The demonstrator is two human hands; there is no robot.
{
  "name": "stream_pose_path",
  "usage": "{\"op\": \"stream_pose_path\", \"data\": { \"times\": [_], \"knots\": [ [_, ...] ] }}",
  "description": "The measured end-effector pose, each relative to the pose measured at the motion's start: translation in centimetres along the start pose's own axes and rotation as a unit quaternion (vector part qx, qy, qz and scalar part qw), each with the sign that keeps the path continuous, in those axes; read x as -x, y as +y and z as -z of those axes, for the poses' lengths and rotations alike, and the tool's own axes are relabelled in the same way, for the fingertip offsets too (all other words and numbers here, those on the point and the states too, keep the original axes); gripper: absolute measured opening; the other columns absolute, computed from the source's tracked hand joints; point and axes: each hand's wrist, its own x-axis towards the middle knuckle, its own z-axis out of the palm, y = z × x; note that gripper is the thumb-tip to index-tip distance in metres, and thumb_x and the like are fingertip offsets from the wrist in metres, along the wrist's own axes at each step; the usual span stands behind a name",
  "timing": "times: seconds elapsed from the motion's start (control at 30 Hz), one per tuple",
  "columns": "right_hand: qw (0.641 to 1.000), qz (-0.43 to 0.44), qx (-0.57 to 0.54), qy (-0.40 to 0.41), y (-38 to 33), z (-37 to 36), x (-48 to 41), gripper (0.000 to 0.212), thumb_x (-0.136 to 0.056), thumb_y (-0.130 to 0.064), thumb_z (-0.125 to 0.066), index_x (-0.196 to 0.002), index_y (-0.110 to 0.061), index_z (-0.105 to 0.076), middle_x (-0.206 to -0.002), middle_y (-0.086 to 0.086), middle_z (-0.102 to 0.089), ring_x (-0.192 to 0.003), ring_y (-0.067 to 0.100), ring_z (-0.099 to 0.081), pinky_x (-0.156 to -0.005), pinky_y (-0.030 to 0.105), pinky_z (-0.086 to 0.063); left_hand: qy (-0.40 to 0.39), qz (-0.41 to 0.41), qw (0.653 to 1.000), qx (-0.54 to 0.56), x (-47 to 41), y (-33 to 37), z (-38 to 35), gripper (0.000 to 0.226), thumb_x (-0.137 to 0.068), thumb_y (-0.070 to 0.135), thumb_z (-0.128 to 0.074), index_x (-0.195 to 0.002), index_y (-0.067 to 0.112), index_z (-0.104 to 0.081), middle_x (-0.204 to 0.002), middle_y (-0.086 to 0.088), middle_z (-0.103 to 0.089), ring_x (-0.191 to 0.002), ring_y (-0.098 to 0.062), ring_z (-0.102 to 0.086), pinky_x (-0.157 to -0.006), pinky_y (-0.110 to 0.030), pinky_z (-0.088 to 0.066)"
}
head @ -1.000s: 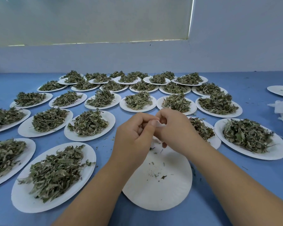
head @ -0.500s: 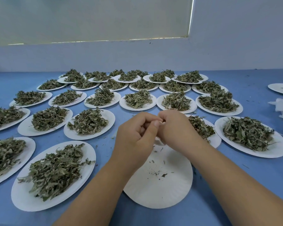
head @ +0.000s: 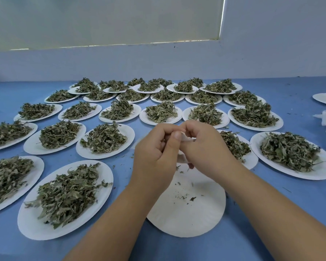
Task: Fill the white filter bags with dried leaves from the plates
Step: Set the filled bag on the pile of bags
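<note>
1. Head view: the left hand [head: 154, 153] and the right hand [head: 205, 147] meet just above the far edge of a nearly bare plate [head: 186, 221].
2. The left fingers are curled, and the thumb presses on a small white filter bag [head: 187, 139].
3. The right fingers are curled too and pinch the same bag from the other side.
4. Only crumbs [head: 183, 196] lie on this plate; dried leaves [head: 68, 193] are heaped on plates left, right and behind it.
</note>
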Motion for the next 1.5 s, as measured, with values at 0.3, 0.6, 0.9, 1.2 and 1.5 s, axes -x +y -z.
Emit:
{"op": "stream_pose_path", "data": {
  "times": [0.3,0.6,0.9,1.2,1.5],
  "knots": [
    [0.978,0.093,0.050,-0.180,0.9,0.4,0.4,0.079,-0.076,-0.018,-0.068,-0.136,-0.054,-0.031,-0.131,-0.024,-0.037,-0.099,-0.007,-0.053,-0.079,0.020,-0.050,0.114,0.039,0.992,0.039,-0.8,0.0,1.3,0.025,-0.089,0.019,-0.049,-0.085,0.036,-0.066,-0.064,0.014,-0.057,-0.057,-0.006,-0.050,-0.053,-0.022,-0.042],
    [0.977,0.169,0.125,-0.031,1.7,-0.7,-0.7,0.017,-0.070,-0.037,-0.047,-0.086,-0.043,-0.047,-0.086,-0.020,-0.045,-0.088,-0.014,-0.041,-0.068,0.007,-0.032,0.070,0.039,0.996,0.040,0.5,0.4,1.3,0.020,-0.089,0.023,-0.047,-0.092,0.033,-0.065,-0.062,0.013,-0.054,-0.050,-0.006,-0.045,-0.049,-0.019,-0.037],
    [0.986,0.082,-0.142,-0.039,-1.8,-0.8,0.1,0.011,-0.078,-0.034,-0.064,-0.086,-0.030,-0.057,-0.061,-0.011,-0.048,-0.051,0.008,-0.038,-0.048,0.026,-0.035,-0.007,-0.037,0.966,-0.256,2.2,2.9,6.5,0.042,-0.088,0.023,-0.053,-0.118,0.052,-0.046,-0.104,0.023,-0.045,-0.068,-0.006,-0.052,-0.058,-0.007,-0.038],
    [0.959,0.099,-0.217,-0.152,-14.6,-13.5,-2.2,0.032,-0.074,-0.019,-0.070,-0.102,-0.031,-0.061,-0.089,-0.007,-0.069,-0.081,0.008,-0.066,-0.072,0.027,-0.056,0.089,0.031,0.926,-0.366,0.5,6.1,22.2,0.047,-0.081,0.032,-0.070,-0.108,0.056,-0.040,-0.100,0.017,-0.050,-0.072,-0.003,-0.056,-0.059,-0.011,-0.040],
    [0.933,0.106,-0.170,-0.298,-24.8,-32.6,-3.9,0.027,-0.075,-0.024,-0.070,-0.099,-0.034,-0.061,-0.090,-0.010,-0.071,-0.082,0.009,-0.067,-0.074,0.030,-0.055,0.217,0.169,0.875,-0.399,2.4,6.9,40.8,0.022,-0.078,0.035,-0.068,-0.088,0.046,-0.052,-0.070,0.025,-0.060,-0.063,0.008,-0.055,-0.050,-0.013,-0.033]
  ]
}}
